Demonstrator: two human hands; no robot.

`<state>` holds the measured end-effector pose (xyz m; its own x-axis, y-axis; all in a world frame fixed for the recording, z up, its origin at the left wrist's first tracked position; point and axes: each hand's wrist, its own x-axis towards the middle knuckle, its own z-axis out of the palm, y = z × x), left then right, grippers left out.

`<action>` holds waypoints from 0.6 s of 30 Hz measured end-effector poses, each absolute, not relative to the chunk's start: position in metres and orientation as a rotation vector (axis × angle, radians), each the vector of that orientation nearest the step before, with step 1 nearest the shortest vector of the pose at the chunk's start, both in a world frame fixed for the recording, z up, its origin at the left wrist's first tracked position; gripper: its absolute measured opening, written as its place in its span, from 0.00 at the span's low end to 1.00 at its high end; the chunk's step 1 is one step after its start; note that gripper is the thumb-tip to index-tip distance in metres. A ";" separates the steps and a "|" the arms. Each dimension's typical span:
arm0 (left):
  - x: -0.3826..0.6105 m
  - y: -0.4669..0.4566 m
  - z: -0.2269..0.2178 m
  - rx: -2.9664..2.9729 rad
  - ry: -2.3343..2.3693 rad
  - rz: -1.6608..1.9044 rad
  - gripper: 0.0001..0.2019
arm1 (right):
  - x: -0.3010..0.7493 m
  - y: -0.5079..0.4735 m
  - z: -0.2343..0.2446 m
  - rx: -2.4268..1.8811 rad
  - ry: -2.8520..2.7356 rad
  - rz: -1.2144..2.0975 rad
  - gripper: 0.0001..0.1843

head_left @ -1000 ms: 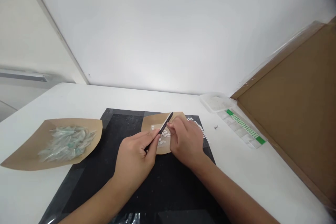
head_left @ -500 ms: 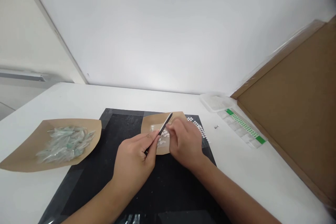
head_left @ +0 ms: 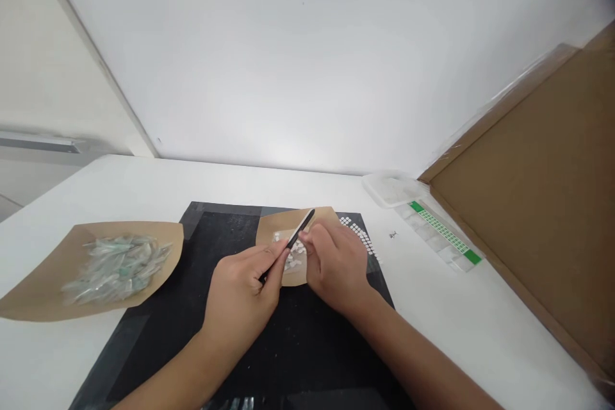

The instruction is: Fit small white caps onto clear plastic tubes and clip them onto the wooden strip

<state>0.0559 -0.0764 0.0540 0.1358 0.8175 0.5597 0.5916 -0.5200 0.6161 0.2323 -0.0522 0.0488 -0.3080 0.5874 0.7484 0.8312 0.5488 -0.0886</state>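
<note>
My left hand (head_left: 243, 298) is closed round a thin black tool (head_left: 298, 232), whose upper end slants up and to the right over a small brown paper tray (head_left: 278, 225). That tray holds several small white pieces (head_left: 294, 254). My right hand (head_left: 339, 264) rests beside it with fingers curled in a pinch at the white pieces; what the fingertips hold is too small to make out. Both hands work over a black mat (head_left: 202, 314).
A larger brown paper tray (head_left: 43, 282) at the left holds a heap of clear and green plastic parts (head_left: 115, 259). Rows of white dots (head_left: 362, 237) lie on the mat's right edge. A green-ended strip (head_left: 439, 230), a clear plastic box (head_left: 391, 187) and a cardboard sheet (head_left: 533, 198) stand at the right.
Both hands have stayed over the small tray, shifting only slightly; the right hand's fingers have drawn a little nearer to the tool. The view has tipped a bit.
</note>
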 end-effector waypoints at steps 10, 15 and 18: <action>0.057 -0.074 0.055 1.909 1.339 1.468 0.09 | 0.244 -0.064 0.056 -0.920 -1.883 0.182 0.05; 0.058 -0.072 0.054 1.914 1.223 1.467 0.10 | 0.250 -0.066 0.051 -0.999 -1.644 0.514 0.02; 0.059 -0.071 0.055 1.953 1.175 1.439 0.10 | 0.252 -0.065 0.048 -1.009 -1.521 0.686 0.04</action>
<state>0.0593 -0.0711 0.0553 0.0967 0.8312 0.5476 0.3704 -0.5407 0.7553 0.2516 -0.0651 0.0482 -0.0029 0.8796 0.4757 0.2259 0.4640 -0.8565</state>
